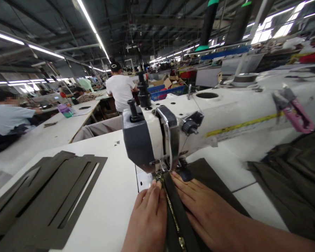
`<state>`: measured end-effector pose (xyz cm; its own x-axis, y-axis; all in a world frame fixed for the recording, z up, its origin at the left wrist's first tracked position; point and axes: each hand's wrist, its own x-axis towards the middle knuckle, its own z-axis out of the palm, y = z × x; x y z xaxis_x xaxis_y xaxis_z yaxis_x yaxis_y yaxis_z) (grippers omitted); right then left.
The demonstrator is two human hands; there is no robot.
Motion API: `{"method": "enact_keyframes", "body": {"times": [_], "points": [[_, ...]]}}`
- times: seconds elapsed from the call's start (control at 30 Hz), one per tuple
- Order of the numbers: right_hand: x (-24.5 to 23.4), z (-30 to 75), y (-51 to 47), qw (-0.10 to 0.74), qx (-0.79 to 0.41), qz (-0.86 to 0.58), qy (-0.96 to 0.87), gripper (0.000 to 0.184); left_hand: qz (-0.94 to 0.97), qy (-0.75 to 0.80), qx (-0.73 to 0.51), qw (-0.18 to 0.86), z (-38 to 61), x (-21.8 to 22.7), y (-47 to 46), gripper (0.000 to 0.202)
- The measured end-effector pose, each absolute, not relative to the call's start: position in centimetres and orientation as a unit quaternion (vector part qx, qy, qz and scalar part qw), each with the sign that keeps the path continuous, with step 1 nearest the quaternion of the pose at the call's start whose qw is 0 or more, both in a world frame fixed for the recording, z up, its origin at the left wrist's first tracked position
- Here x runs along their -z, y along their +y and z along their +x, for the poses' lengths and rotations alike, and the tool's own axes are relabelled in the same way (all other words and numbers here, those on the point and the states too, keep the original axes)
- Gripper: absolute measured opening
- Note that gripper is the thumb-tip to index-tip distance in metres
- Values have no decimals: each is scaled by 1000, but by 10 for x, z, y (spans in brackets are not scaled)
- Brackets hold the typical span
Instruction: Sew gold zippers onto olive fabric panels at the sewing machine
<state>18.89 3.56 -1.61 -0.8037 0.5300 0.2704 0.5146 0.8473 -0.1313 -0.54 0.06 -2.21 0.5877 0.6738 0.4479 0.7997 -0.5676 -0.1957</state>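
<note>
Lower centre of frame: both hands worked at the needle end of an industrial sewing machine (225, 112). Left hand (147, 220) and right hand (204, 210) lay either side of a metal-toothed zipper (172, 206), fingers (178, 182) extended and pressed flat, neither clenched nor pinching. Zipper ran from the presser foot (157, 176) toward the person, along olive fabric (215, 178), its slider (182, 243) at the lower frame edge. Most of the visible length lay short of the foot; stitching along it could not be made out. Lower left, olive cut panels (44, 199) lay on the white surface (105, 196). Upper centre: co-worker in white T-shirt (119, 89), well apart.
</note>
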Motion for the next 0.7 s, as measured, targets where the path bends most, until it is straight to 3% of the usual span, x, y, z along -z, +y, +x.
{"method": "enact_keyframes", "body": {"times": [0.7], "points": [[8, 191, 36, 140, -88, -294, -941, 52, -862, -423, 181, 212, 2, 18, 1, 36]]}}
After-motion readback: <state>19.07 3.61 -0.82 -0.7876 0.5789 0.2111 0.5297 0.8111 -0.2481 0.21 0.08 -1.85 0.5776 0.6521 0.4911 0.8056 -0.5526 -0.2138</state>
